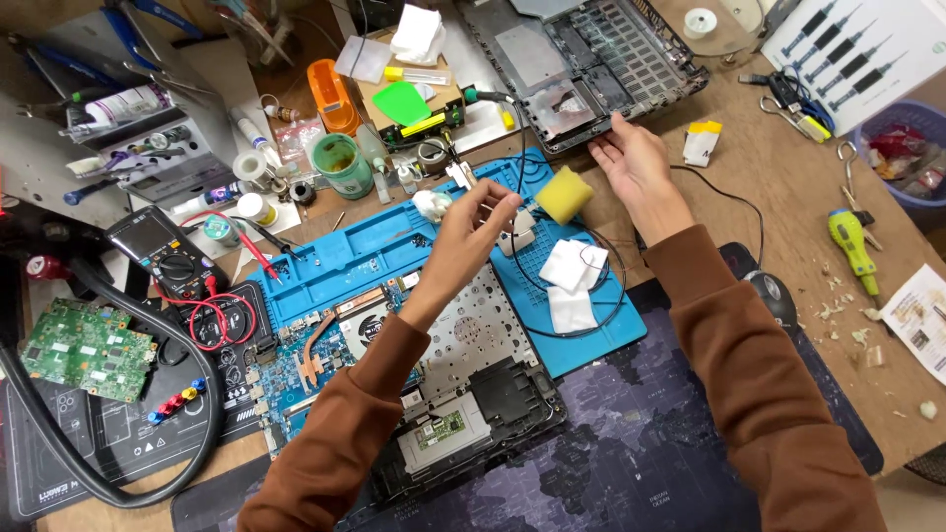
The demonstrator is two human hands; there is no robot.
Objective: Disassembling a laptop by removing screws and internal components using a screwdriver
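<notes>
Blue mat [394,246] carries the opened laptop [434,394]; above it the left hand [473,222] pinches a thin black cable [519,148], while the right hand [636,163], open, steadies the grey casing [591,59] beyond the mat.

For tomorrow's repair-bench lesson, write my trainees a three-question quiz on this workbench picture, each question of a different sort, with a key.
1. True or false: the right hand rests at the edge of the grey laptop shell.
2. What lies on the blue mat between the two hands? A) yellow sponge B) multimeter C) green cup
3. Fill in: the left hand pinches something small beside a white ____.

Key:
1. True
2. A, the yellow sponge
3. wad, probably cotton or tissue
</notes>
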